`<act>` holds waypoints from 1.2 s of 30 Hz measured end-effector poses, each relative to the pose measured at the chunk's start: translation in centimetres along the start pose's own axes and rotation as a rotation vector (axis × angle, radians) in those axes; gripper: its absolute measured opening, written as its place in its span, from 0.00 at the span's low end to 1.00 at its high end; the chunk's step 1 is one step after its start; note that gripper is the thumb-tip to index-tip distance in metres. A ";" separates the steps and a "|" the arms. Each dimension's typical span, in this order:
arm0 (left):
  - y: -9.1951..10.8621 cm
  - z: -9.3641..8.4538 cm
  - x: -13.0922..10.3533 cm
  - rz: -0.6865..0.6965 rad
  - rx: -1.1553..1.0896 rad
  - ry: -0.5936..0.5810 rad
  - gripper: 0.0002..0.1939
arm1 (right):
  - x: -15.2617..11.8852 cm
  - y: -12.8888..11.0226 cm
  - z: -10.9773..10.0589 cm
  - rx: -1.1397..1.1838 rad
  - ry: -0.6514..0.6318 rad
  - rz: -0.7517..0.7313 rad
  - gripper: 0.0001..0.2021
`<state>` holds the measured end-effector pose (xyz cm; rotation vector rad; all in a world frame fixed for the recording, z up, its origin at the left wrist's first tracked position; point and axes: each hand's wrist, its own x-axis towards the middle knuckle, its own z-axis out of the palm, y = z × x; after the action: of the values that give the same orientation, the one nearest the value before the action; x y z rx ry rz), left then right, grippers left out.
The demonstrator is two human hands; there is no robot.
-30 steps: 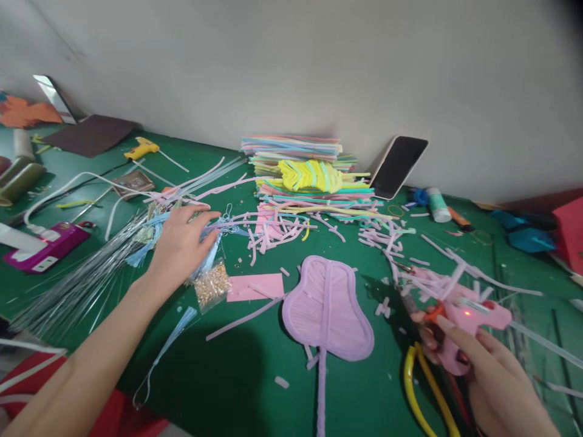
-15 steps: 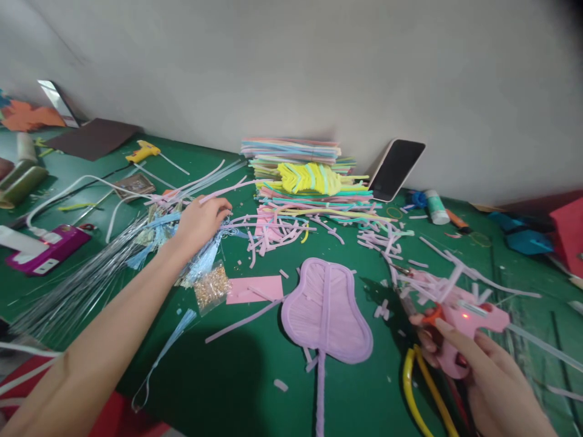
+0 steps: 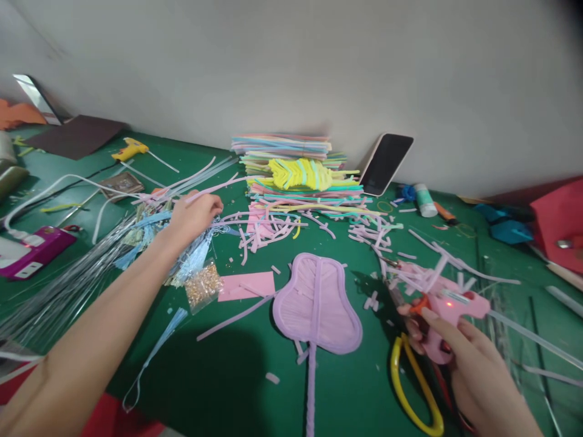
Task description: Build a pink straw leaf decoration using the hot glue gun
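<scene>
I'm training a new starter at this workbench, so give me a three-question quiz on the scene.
1. What does the right hand hold?
2. True or false: the purple fan-shaped piece lies to the right of the bag of gold bits.
3. Which is nearest the left hand? A) black-screened phone B) blue tassels C) yellow glue gun

Key: 1. A pink glue gun. 2. True. 3. B.

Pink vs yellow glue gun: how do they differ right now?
The pink glue gun is held in the right hand; the yellow glue gun lies on the green table. 
The pink one shows a lit red light; none is visible on the yellow one. 
The pink one is nearer the camera, the yellow one farther back. 
Shared: a pale stick extends from one end of each.
</scene>
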<state>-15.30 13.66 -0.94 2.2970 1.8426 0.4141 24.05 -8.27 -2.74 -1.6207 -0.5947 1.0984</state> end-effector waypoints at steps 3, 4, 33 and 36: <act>2.4 -1.7 -3.0 -0.024 0.064 0.095 0.13 | 0.2 0.2 -0.3 -0.008 -0.020 -0.012 0.17; 3.6 -2.1 -4.5 -0.036 0.045 0.123 0.14 | 0.2 0.3 -0.4 -0.007 -0.022 -0.011 0.17; 14.6 4.3 -1.9 0.599 -0.416 -0.321 0.05 | 1.7 -0.5 -0.6 -0.904 0.296 -0.139 0.17; 14.4 5.3 -1.2 0.634 -0.423 -0.376 0.07 | 2.6 -0.6 -1.4 -1.136 0.323 -0.272 0.20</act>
<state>-0.50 9.51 -1.73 2.3814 0.7471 0.3669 26.54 -6.59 -3.11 -2.4858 -1.3007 0.2130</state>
